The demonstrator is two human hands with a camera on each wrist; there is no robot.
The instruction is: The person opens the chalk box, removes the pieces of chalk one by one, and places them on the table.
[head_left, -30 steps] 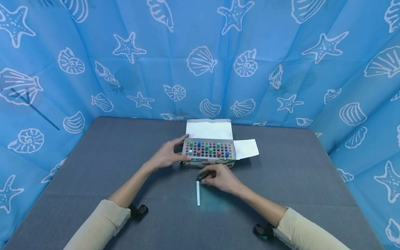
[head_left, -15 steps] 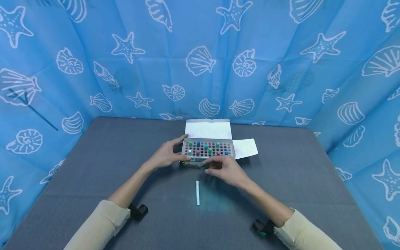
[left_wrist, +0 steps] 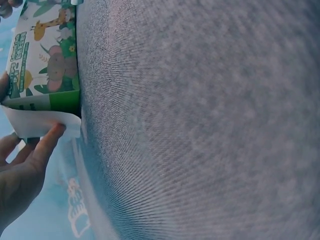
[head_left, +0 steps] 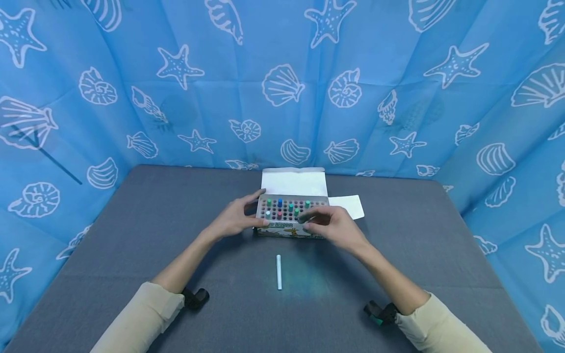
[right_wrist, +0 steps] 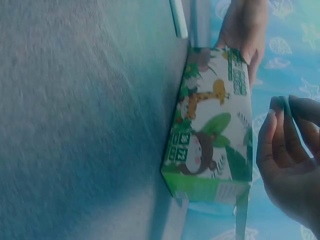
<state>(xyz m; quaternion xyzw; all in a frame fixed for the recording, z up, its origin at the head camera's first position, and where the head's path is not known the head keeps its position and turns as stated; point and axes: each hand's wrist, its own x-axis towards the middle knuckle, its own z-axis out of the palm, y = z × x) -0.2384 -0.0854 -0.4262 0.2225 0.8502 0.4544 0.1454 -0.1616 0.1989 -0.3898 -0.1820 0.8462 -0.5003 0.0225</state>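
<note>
A chalk box (head_left: 282,230) with animal pictures on its front stands with its lid folded back, its holed insert holding several green, blue, red and white chalk sticks. My left hand (head_left: 231,218) grips the box's left end, thumb on the front edge and a finger at the back corner; in the left wrist view its fingers (left_wrist: 48,142) press a white end flap (left_wrist: 37,120). Above the box's right front edge hovers my right hand (head_left: 335,226), fingers loosely bent; no chalk shows in it. In the right wrist view its fingertips come together beside the box (right_wrist: 215,110). A white chalk stick (head_left: 279,272) lies on the table in front.
The box's white lid (head_left: 293,181) leans up at the back, and a white side flap (head_left: 354,206) sticks out at the right. A grey cloth covers the table (head_left: 176,196). Behind it hangs a blue curtain (head_left: 309,117) with shells and starfish.
My right hand has left the top end of the white chalk stick and moved up and right, over the box. The chalk stick stays on the table; my left hand keeps its grip.
</note>
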